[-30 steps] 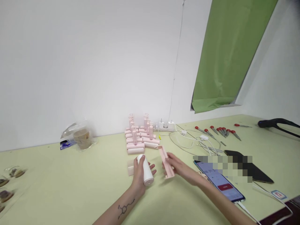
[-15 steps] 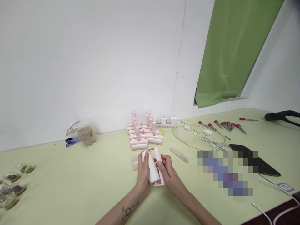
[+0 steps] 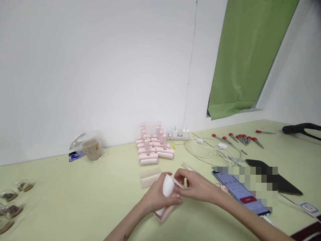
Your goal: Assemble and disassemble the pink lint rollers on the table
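White roll (image 3: 168, 186), one, one pink holder (image 3: 165, 214), left hand (image 3: 157, 198) gripping both, right hand (image 3: 198, 186) pinching holder

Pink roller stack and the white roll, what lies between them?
In the head view, a pale pink cover lies flat between the pink roller stack and the white roll; left hand holds it, right hand pinches its pink frame.

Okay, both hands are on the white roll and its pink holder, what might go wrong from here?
1. The white roll looks only partly seated in the pink holder. Squeezed between the left hand and the right hand, it may jam or pop out.
2. The right forearm lies close to the phone, so a sudden jerk might knock it.
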Motion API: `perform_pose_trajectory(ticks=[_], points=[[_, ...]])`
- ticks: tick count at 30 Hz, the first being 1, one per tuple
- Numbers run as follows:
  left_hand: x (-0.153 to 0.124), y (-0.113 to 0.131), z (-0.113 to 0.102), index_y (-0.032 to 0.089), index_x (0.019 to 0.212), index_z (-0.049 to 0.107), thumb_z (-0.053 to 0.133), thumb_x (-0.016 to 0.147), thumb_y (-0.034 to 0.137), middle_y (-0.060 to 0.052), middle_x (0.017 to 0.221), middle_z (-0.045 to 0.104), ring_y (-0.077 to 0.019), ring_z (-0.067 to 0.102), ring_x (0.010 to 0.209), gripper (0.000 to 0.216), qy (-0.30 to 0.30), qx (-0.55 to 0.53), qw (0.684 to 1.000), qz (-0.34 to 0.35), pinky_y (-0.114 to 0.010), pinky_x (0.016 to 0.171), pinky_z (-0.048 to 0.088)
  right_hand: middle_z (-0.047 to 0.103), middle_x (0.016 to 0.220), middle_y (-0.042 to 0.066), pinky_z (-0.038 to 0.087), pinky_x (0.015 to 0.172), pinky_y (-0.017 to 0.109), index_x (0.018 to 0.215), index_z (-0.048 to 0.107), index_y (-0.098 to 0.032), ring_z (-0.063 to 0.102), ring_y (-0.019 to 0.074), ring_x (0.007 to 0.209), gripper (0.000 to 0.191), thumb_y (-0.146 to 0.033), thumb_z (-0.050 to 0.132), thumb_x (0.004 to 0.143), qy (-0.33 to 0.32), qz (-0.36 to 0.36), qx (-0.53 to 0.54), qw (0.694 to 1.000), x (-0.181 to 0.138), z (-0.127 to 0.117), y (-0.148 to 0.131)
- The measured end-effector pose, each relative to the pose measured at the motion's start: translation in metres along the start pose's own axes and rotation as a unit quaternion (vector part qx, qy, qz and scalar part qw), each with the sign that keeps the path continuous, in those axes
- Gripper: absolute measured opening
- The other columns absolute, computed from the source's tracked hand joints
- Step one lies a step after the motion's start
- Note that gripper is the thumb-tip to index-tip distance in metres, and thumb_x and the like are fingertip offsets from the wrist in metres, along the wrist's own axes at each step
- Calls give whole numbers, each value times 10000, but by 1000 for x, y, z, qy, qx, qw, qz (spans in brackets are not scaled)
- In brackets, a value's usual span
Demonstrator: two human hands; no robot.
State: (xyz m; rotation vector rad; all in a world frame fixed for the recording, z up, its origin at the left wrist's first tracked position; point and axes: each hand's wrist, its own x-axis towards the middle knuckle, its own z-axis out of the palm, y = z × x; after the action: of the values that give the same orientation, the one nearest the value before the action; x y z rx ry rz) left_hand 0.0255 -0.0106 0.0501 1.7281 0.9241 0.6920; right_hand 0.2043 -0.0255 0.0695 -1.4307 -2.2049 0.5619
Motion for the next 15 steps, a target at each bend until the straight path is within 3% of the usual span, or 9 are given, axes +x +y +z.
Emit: perform_pose_trajectory(ticks=[3,6,10,15], points=[[-3,4,-1,244,998,499,704,532,357,-5,895,600,-220,535,799,521,-35,121,992,30,-239,610,393,581,647,11,287,475,224,691,528,-179,500,142,562,130,-299,541,642,-69,-48,-141,986,-1,-12,-4],[-4,6,-1,275,974,510,695,540,377,11,857,613,-231,549,766,482,-66,190,979,45,-232,579,371,595,615,37,242,452,242,659,543,-169,511,157,521,140,-301,501,643,-97,-100,-217,966,-6,-10,-10],[-5,-2,1,309,955,513,700,536,375,24,852,617,-232,561,726,464,-89,239,966,52,-231,555,361,604,577,43,232,437,246,649,556,-166,520,166,479,165,-315,485,642,-120,-113,-228,960,-13,0,-9],[-3,-12,5,308,938,528,723,489,409,22,836,627,-232,567,718,500,-94,224,969,49,-234,543,372,636,622,52,270,462,231,650,582,-158,541,163,518,150,-217,446,669,-142,-117,-188,965,-14,9,2]])
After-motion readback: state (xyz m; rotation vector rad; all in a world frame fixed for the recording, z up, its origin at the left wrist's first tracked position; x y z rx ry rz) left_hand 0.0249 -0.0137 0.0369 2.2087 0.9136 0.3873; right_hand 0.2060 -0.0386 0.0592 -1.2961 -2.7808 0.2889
